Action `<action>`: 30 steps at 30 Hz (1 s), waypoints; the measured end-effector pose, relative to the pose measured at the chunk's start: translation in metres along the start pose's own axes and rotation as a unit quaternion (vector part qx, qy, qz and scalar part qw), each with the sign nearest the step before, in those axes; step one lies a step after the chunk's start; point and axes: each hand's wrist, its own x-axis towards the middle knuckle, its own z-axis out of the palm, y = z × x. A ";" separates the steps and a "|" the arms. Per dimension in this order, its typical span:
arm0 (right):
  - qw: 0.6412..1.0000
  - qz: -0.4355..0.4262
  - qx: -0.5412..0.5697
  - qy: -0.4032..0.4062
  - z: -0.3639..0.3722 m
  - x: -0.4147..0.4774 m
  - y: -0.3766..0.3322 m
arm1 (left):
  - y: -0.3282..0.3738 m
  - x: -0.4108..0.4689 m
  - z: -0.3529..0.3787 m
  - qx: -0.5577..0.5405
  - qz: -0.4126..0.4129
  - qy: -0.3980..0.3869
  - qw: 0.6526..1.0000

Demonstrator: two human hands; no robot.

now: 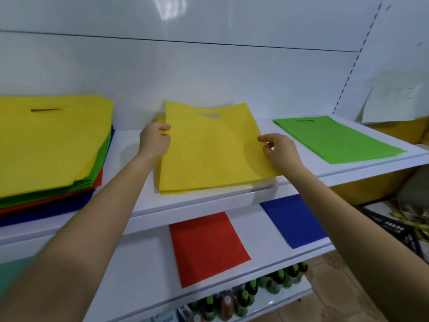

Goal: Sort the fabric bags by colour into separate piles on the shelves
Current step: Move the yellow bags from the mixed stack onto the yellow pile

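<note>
While the yellow bag (213, 149) is being laid on the yellow pile (185, 191) in the middle of the upper shelf (130, 145), the step in hand is placement and squaring, not yet release. Its far edge, at twelve o'clock, stands slightly raised towards the back wall; the near edge lies on the pile.

Fingers: my left hand (155, 141) pinches the bag's edge at nine o'clock between thumb and fingers. My right hand (282, 153) sits at the three o'clock edge with fingers curled and the forefinger on top. Whether it grips the edge or only rests there, I cannot tell.

Other piles, as found: the green bag (336, 140) lies at three o'clock on the same shelf, well apart. On the lower shelf (144, 263), the red bag (206, 247) lies at six o'clock and the blue bag (294, 219) at five o'clock.

Outstanding: the mixed stack (46, 147) at nine o'clock is thick, showing yellow, green, red and blue layers, so in my judgement most of the sorting remains.

Next move, as I judge it: lower the far edge flat, line up the edges with the pile, let go, then reach to nine o'clock for the stack's top bag, which is yellow.
</note>
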 end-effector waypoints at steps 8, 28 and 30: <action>0.995 -0.017 -0.044 -0.083 0.018 0.024 0.003 | -0.018 0.011 0.004 0.074 -0.071 -0.061 0.993; 0.950 -0.263 0.134 -0.104 0.008 -0.019 -0.034 | 0.026 -0.076 -0.027 0.034 0.137 0.110 0.984; 0.937 -0.286 0.162 -0.114 0.010 -0.028 -0.047 | 0.023 -0.094 -0.040 0.036 0.142 0.119 0.982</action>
